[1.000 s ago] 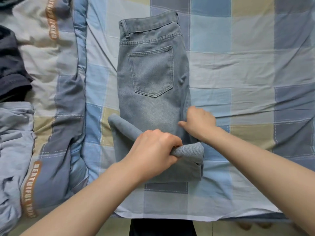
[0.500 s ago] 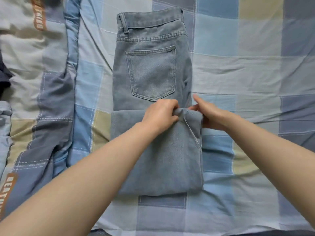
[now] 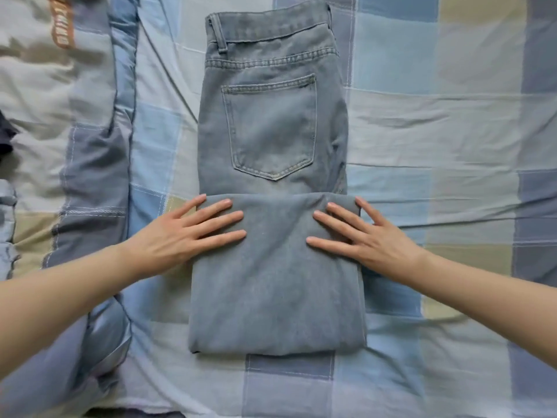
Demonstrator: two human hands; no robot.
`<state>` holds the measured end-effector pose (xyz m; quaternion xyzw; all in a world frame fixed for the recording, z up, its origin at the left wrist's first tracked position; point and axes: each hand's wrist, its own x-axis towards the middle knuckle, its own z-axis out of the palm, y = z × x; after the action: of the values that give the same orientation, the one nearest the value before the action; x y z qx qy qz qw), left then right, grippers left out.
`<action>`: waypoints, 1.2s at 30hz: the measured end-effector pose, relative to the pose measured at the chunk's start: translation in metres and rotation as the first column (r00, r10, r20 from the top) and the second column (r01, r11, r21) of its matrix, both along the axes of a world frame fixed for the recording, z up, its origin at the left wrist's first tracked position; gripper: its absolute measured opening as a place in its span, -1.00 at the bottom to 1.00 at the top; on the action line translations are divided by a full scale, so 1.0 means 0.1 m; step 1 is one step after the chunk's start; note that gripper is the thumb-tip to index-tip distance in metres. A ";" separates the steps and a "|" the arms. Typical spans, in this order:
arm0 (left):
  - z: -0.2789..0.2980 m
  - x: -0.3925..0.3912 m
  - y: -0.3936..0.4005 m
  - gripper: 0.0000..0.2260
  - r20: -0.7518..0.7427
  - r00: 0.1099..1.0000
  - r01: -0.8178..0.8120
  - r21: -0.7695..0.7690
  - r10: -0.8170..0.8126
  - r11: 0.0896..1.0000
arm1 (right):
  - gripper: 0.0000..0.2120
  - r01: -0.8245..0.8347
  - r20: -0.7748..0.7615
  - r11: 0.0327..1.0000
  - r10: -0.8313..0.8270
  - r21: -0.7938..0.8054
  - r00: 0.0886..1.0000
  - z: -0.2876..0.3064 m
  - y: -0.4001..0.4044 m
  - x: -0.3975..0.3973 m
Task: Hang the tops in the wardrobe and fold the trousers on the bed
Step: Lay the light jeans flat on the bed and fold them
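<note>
Denim trousers under left hand, right hand

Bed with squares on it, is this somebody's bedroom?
Most likely a bedroom. A checked bed sheet covers everything, a rumpled quilt lies on the left, and both hands, left hand and right hand, press flat on half-folded jeans laid on it.

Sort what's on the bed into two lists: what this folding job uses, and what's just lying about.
In use:
jeans, half folded
left hand, flat on the fold
right hand, flat on the fold
checked sheet

Lying about:
quilt
dark garment at the left edge
</note>
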<state>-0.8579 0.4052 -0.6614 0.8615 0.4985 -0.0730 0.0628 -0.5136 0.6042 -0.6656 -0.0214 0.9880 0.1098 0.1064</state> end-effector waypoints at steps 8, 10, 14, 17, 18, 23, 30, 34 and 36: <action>-0.36 -0.01 0.04 -0.54 -0.047 0.999 0.022 0.084 -0.018 0.996 | -0.49 -0.038 -0.054 0.991 0.031 -0.127 0.998 -0.25 0.18 -0.13; -0.36 -0.05 0.03 -0.51 -0.047 0.997 0.072 0.085 -0.069 0.994 | -0.49 -0.038 -0.065 0.992 0.030 -0.121 0.997 -0.26 0.17 -0.15; -0.34 -0.11 0.00 -0.51 -0.054 0.950 0.311 0.083 -0.308 0.947 | -0.48 -0.051 -0.039 0.989 0.046 -0.136 0.998 -0.23 0.16 -0.13; -0.32 -0.01 0.07 -0.48 -0.084 0.955 0.292 0.123 -0.283 0.949 | -0.46 -0.051 -0.023 0.989 0.048 -0.137 0.999 -0.19 0.19 -0.19; -0.31 0.01 0.08 -0.49 -0.089 0.960 0.274 0.121 -0.265 0.954 | -0.45 -0.036 0.003 0.988 0.037 -0.152 0.999 -0.19 0.17 -0.19; -0.26 0.11 0.07 -0.54 -0.107 0.976 0.194 0.050 -0.188 0.980 | -0.33 0.078 0.203 0.974 -0.034 -0.213 0.979 -0.11 0.12 -0.24; 0.17 0.33 -0.09 -0.46 -0.008 1.000 0.019 -0.334 -0.023 0.942 | -0.21 0.268 0.392 0.835 -0.068 -0.481 0.917 0.27 -0.05 -0.13; 0.53 0.45 -0.18 -0.57 0.353 0.799 -0.081 -0.739 0.487 0.669 | -0.51 0.618 0.595 0.187 -0.166 -0.764 0.786 0.66 -0.24 -0.12; 0.61 0.53 -0.13 -0.79 0.274 0.294 -0.547 -0.738 0.916 0.396 | -0.75 0.723 0.558 0.013 -0.627 -0.690 0.544 0.67 -0.38 -0.22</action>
<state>-0.8047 0.3924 -0.6002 0.4233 0.7521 0.1425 0.4846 -0.5358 0.5665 -0.5986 0.3944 0.7637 -0.4845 0.1627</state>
